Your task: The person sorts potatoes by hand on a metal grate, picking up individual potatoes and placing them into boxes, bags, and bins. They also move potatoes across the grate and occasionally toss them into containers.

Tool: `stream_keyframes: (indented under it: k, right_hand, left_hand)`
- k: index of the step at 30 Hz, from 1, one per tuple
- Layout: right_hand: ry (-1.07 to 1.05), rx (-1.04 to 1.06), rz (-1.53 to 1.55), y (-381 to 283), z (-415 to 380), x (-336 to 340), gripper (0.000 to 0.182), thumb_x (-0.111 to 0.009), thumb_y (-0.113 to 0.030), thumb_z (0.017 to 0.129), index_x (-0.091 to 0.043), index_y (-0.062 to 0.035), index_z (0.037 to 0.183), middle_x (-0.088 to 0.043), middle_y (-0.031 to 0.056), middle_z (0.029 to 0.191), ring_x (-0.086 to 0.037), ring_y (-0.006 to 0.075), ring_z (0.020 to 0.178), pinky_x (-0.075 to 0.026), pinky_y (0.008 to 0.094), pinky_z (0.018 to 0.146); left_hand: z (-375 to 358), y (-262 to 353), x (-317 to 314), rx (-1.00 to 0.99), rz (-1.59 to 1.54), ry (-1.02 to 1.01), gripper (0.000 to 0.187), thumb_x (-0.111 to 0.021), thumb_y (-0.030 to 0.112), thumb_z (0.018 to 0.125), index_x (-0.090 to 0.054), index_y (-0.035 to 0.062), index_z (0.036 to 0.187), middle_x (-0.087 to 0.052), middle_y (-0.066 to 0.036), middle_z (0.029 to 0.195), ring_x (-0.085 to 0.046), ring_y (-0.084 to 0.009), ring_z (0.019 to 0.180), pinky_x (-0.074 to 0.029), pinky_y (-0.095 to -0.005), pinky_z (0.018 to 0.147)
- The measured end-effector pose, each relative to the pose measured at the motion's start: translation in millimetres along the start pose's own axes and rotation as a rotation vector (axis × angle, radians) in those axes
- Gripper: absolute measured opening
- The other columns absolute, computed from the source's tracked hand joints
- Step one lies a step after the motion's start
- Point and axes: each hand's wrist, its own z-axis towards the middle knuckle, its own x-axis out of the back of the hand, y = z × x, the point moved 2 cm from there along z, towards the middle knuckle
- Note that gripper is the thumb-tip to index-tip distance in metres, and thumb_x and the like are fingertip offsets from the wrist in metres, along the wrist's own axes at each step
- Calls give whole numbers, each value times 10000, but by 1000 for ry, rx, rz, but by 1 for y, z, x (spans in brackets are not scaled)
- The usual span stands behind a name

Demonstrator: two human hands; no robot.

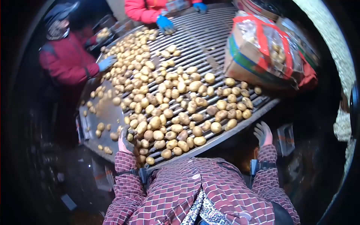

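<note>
Currently your left hand (126,141) rests at the near-left edge of the grey slatted metal sorting table (210,45), gloved, with the fingers curled among small yellow-brown potatoes (168,101); whether it pinches one cannot be told from this view. Your right hand (262,134), in a pale work glove, sits off the near-right edge of the table with fingers spread, holding nothing and touching no potato.

Potatoes cover the left and centre of the slats in a dense layer and thin out toward the far right. A few lie loose on the flat metal plate (107,112) at the left, apart from the main mass.

A torn cardboard box wrapped in clear film and red tape (262,56) lies on the far-right slats. Two other persons in red jackets work the far side, each with a blue-gloved hand (107,62) (164,23) at the pile.

Risk, as a judgement: potatoes near the edge may roll off if you sweep broadly, and fingers could catch between slats.
</note>
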Motion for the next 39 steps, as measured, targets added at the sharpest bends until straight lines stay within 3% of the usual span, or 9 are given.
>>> stream_keyframes:
  k: [3, 7, 14, 16, 23, 27, 33, 37, 39]
  right_hand:
    - [-518, 278, -628, -15, -17, -185, 357, -642, -167, 835, -611, 0, 1150, -651, 120, 1082, -616, 193, 1002, -481, 280, 875]
    - [-1156, 831, -1069, 31, -67, -338, 489, -649, -291, 810, -556, -79, 1240, -604, 162, 1174, -577, 307, 1081, -456, 395, 952]
    - [-1377, 1227, -1634, 120, -120, -454, 358, -659, -277, 736, -602, -98, 1040, -575, 102, 1097, -552, 289, 1035, -486, 437, 836]
    - [-1236, 1330, -1490, 134, -117, -445, 330, -645, -262, 740, -585, -122, 1032, -563, 106, 1029, -558, 301, 971, -479, 446, 780]
    - [-1357, 1443, -1447, 116, -107, -417, 465, -712, -252, 683, -550, -114, 1098, -553, 108, 1046, -528, 300, 983, -450, 421, 812]
    - [-1345, 1480, -1480, 90, -82, -371, 364, -663, -214, 714, -597, -140, 1065, -551, 88, 1024, -522, 287, 986, -455, 411, 799]
    - [-999, 1034, -1655, 32, -50, -305, 304, -676, -218, 656, -618, -111, 934, -574, 109, 1028, -536, 309, 971, -446, 436, 842]
    - [-725, 803, -1712, 17, -42, -244, 241, -669, -256, 688, -640, -110, 878, -637, 96, 911, -594, 298, 893, -487, 415, 762]
    - [-501, 794, -1642, 19, -37, -211, 232, -665, -265, 713, -665, -122, 896, -648, 103, 887, -610, 298, 871, -494, 428, 751]
  left_hand:
    - [-49, 4, 39, -69, 37, 109, 236, -566, 169, 921, -576, 79, 1139, -597, -20, 804, -605, -163, 707, -514, -275, 615]
    - [-85, -21, 84, -22, -94, 224, 335, -545, 115, 915, -490, 59, 1241, -621, -64, 891, -621, -193, 793, -530, -298, 655]
    - [-155, -34, 188, -120, -554, 488, 260, -611, 141, 875, -582, 78, 1126, -628, -93, 989, -617, -249, 898, -528, -328, 681]
    - [-159, -19, 245, -284, -645, 129, 199, -583, 141, 887, -594, 25, 1048, -623, -99, 994, -610, -248, 929, -543, -333, 724]
    - [-135, 93, 248, -425, -6, 819, 515, -503, 235, 936, -378, -50, 1345, -479, -213, 1324, -466, -368, 1218, -367, -417, 1063]
    - [-71, 33, 124, -489, 865, 425, 605, -630, 136, 822, -381, 37, 1364, -474, -158, 1303, -490, -310, 1169, -398, -388, 1009]
    - [-27, -39, -71, -630, 1961, -170, 775, -696, 547, 696, -434, 253, 1364, -300, -149, 1455, -259, -344, 1358, -175, -571, 1102]
    - [39, -32, -71, -870, 2005, -431, 716, -692, 526, 702, -490, 247, 1329, -308, -135, 1463, -269, -361, 1358, -201, -568, 1096]
    - [70, 4, -75, -449, 1881, -350, 690, -650, 561, 748, -461, 281, 1350, -293, -122, 1478, -281, -309, 1362, -237, -523, 1095]
